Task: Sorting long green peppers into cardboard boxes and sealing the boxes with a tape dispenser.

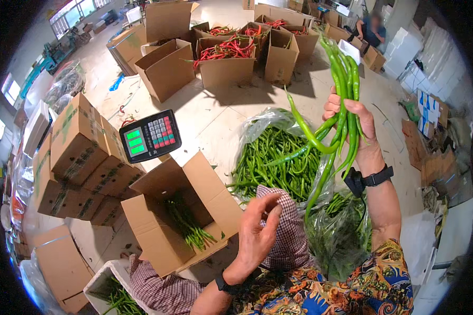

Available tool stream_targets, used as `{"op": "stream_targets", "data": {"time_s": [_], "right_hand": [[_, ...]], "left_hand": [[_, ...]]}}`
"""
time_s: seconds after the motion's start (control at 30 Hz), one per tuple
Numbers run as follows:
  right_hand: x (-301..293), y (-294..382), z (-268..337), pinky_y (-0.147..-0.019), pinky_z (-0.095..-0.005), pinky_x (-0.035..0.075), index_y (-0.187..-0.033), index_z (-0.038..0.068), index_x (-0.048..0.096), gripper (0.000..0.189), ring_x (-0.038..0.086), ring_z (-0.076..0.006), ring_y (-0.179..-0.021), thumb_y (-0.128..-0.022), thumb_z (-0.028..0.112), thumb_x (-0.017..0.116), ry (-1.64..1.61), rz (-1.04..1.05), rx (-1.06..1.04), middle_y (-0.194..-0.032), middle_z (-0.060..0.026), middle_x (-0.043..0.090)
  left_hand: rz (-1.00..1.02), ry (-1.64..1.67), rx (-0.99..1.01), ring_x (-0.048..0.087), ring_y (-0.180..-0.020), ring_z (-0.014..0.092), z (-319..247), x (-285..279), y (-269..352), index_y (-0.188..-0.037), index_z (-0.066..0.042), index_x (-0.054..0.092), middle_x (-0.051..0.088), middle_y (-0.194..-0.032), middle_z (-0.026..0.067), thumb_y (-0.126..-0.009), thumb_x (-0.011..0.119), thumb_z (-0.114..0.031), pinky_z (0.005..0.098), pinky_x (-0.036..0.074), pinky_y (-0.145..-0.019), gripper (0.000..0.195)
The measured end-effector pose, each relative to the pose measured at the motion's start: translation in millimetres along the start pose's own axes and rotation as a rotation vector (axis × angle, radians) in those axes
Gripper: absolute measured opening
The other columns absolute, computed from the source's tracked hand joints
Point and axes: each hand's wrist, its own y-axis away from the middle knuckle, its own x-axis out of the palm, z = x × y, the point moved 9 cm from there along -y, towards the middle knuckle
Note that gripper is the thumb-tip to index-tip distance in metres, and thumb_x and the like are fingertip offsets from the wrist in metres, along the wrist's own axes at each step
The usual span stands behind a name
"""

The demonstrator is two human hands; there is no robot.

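My right hand [354,112] grips a bunch of long green chili peppers [341,78], raised above a clear plastic bag [246,128] full of loose green peppers [276,157]. Several peppers of the bunch dangle below the fist. Over my checked trouser leg, my left hand [260,228] has its fingers half curled, with nothing seen in it. Left of that hand stands an open cardboard box [207,185] with some green peppers [187,222] lying inside. Behind the box is a scale's display and keypad [149,136], its screens lit green.
Sealed cartons [79,153] are stacked at left. Open boxes of red chilies [226,49] stand ahead. A white foam box [102,271] with green peppers sits at lower left. Another plastic bag of peppers [335,236] lies by my right side. A person [372,31] sits far right.
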Motion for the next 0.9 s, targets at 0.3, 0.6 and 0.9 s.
{"op": "stream_targets", "data": {"time_s": [0.3, 0.6, 0.9], "right_hand": [[70, 18, -46, -0.083, -0.0305, 0.046, -0.123, -0.003, 0.043, 0.044, 0.048, -0.0129, -0.084, -0.085, 0.006, 0.062, -0.452, 0.145, 0.084, -0.089, -0.0026, 0.046], [28, 12, -120, -0.074, -0.0272, 0.046, -0.115, -0.007, 0.046, 0.037, 0.047, -0.0128, -0.08, -0.085, 0.006, 0.062, -0.619, 0.075, 0.167, -0.087, -0.0041, 0.047], [60, 28, -173, -0.069, -0.0244, 0.047, -0.117, -0.008, 0.041, 0.039, 0.045, -0.0132, -0.079, -0.084, -0.001, 0.06, -0.887, 0.064, 0.328, -0.089, -0.0055, 0.044]], "left_hand": [[-0.024, -0.351, 0.356, 0.062, -0.096, 0.024, -57, -19, -20, -0.132, -0.001, 0.051, 0.064, -0.107, 0.0142, -0.088, 0.067, -0.01, 0.0345, 0.05, -0.086, 0.048], [0.326, 0.831, -0.567, 0.067, -0.067, 0.017, 45, -51, 65, -0.13, 0.008, 0.046, 0.067, -0.093, 0.0188, -0.101, 0.044, -0.018, 0.0217, 0.052, -0.052, 0.039], [0.128, 1.199, -0.511, 0.07, -0.083, 0.03, 68, -88, 107, -0.138, 0.007, 0.033, 0.062, -0.111, 0.0293, -0.103, 0.039, -0.017, 0.0326, 0.061, -0.065, 0.043]]}}
